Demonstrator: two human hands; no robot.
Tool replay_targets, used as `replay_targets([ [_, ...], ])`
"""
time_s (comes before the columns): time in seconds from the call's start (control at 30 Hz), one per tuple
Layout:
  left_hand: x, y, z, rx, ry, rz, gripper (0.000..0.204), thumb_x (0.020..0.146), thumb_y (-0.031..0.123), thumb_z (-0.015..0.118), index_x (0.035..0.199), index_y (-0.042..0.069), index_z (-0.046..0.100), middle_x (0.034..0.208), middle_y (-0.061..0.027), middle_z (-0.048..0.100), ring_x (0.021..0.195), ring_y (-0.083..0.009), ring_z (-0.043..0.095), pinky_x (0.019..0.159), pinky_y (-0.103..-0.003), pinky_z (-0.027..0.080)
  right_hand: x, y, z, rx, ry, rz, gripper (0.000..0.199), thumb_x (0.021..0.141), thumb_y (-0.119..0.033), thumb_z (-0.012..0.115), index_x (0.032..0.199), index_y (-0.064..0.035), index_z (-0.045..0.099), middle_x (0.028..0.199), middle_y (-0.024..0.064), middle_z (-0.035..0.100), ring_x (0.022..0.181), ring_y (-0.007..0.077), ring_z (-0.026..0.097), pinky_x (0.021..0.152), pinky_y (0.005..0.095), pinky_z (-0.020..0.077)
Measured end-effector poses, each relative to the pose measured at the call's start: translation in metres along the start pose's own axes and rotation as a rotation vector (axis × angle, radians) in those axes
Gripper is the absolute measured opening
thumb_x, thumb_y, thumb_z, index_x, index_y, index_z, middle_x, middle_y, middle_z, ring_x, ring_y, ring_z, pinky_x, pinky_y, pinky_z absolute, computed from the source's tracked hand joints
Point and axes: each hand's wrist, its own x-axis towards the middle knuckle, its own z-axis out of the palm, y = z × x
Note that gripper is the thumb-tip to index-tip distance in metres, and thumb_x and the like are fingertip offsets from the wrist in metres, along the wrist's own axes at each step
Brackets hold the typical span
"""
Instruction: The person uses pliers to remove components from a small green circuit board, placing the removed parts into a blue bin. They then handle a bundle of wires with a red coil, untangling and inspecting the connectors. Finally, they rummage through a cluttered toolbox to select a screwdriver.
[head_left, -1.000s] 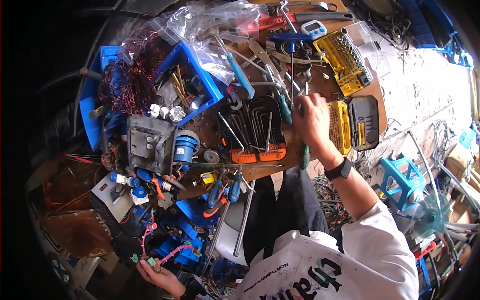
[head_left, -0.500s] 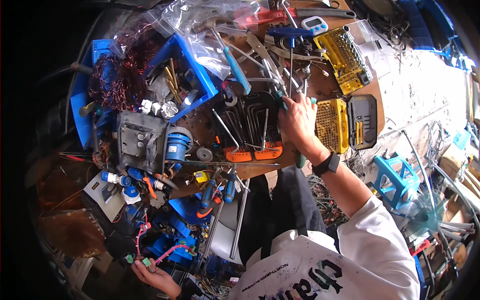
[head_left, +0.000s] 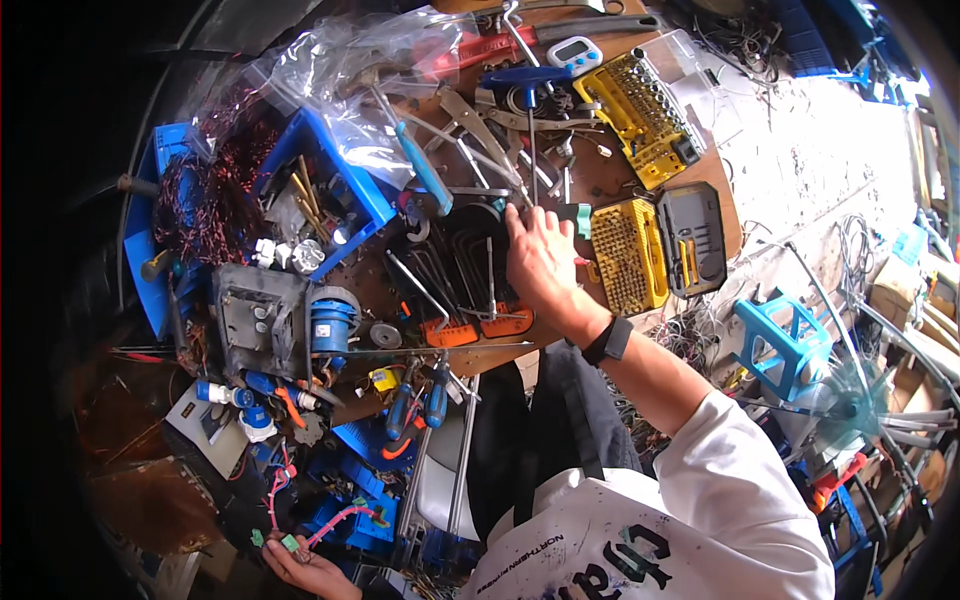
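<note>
At the lower left, my left hand [head_left: 305, 572] is closed on a pink wire harness [head_left: 345, 518] with small green connectors [head_left: 290, 543]. The wires curve up and away from my fingers. Over the tabletop, my right hand [head_left: 545, 258] reaches in with its fingers stretched and slightly apart. It lies beside a hex key set [head_left: 465, 260] in a black and orange holder, just below the shaft of a blue T-handle tool [head_left: 525, 77]. A green piece [head_left: 583, 220] shows right beside its fingers. What lies under the palm is hidden.
Right of my hand are a yellow bit case [head_left: 628, 255] and a yellow socket set [head_left: 640, 115]. A hammer with a light-blue handle [head_left: 425, 165] lies to the left, near a blue bin [head_left: 365, 195]. Blue-handled screwdrivers [head_left: 437, 400] hang at the table's front edge.
The view has shifted, so the table things sit further left. My right hand has drawn back slightly from the green piece, its fingers more stretched. My left hand still holds the wire harness.
</note>
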Motion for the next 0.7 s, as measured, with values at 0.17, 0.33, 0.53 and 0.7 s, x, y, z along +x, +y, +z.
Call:
replay_targets([
  [0.17, -0.008, -0.018, -0.003, 0.267, 0.059, 0.449, 0.023, 0.093, 0.019, 0.058, 0.103, -0.002, 0.057, 0.094, -0.0075, 0.059, 0.066, -0.0101, 0.051, 0.056, -0.021, 0.038, -0.005, 0.003, 0.01, 0.006, 0.031, 0.038, 0.031, 0.08, -0.011, 0.053, 0.108, -0.0019, 0.058, 0.096, 0.0137, 0.054, 0.093, 0.0285, 0.052, 0.079, 0.0406, 0.0387],
  [0.33, -0.004, -0.002, 0.005, -0.019, 0.112, -0.011, 0.019, 0.092, 0.02, 0.06, 0.094, 0.002, 0.056, 0.078, -0.0022, 0.055, 0.056, -0.0077, 0.044, 0.052, -0.019, 0.035, 0.0, 0.004, 0.006, 0.013, -0.012, 0.09, 0.014, 0.081, -0.011, 0.051, 0.088, -0.003, 0.06, 0.093, 0.0147, 0.054, 0.094, 0.029, 0.052, 0.08, 0.0412, 0.0389],
  [0.53, -0.014, 0.01, 0.035, 0.033, 0.167, 0.001, 0.019, 0.094, 0.023, 0.057, 0.089, 0.004, 0.055, 0.072, 0.0012, 0.049, 0.053, -0.0039, 0.034, 0.05, -0.018, 0.032, 0.002, 0.0, 0.007, -0.001, -0.07, 0.113, 0.015, 0.082, -0.011, 0.051, 0.089, -0.0017, 0.06, 0.094, 0.0161, 0.054, 0.095, 0.0303, 0.052, 0.082, 0.0423, 0.0391],
  [0.7, -0.009, 0.0, 0.017, 0.011, 0.087, -0.001, 0.021, 0.095, 0.024, 0.056, 0.09, 0.004, 0.056, 0.07, 0.0015, 0.045, 0.052, -0.0036, 0.033, 0.05, -0.018, 0.031, 0.003, 0.003, 0.009, -0.023, -0.017, 0.123, 0.014, 0.082, -0.011, 0.051, 0.089, -0.0026, 0.059, 0.093, 0.0157, 0.054, 0.093, 0.0308, 0.053, 0.081, 0.0428, 0.0403],
])
